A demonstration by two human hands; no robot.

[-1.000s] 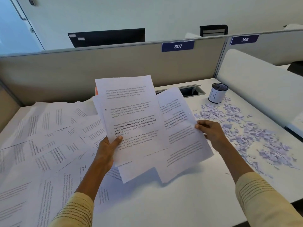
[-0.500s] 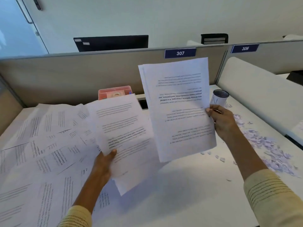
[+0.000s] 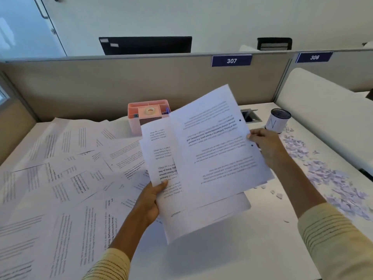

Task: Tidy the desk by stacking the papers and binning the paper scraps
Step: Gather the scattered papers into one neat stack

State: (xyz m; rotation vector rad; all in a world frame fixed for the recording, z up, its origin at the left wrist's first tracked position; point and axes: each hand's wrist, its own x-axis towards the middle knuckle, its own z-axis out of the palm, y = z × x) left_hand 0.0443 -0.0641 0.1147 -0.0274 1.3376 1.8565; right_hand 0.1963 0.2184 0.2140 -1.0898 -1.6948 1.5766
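My left hand (image 3: pixel 150 201) grips a small sheaf of printed sheets (image 3: pixel 159 158) by its lower left edge, held up above the white desk (image 3: pixel 232 249). My right hand (image 3: pixel 266 146) pinches the right edge of another printed sheet (image 3: pixel 218 150), text upside down, which overlaps the front of that sheaf. Many more loose printed papers (image 3: pixel 60 178) lie fanned over the left half of the desk. A scatter of small pale paper scraps (image 3: pixel 333 178) covers the desk's right side. A small white cylindrical bin (image 3: pixel 277 121) with a dark rim stands at the back right, beside the scraps.
A pink desk organiser (image 3: pixel 148 115) holding a tape roll stands at the back centre, against the beige partition (image 3: pixel 121 81). A cable hatch (image 3: pixel 250 116) is sunk in the desk behind the held sheet. A white side panel (image 3: pixel 323 110) bounds the desk on the right.
My right hand has brought its sheet down and leftward, from raised and apart to overlapping the sheaf in my left hand. The view has tilted slightly.
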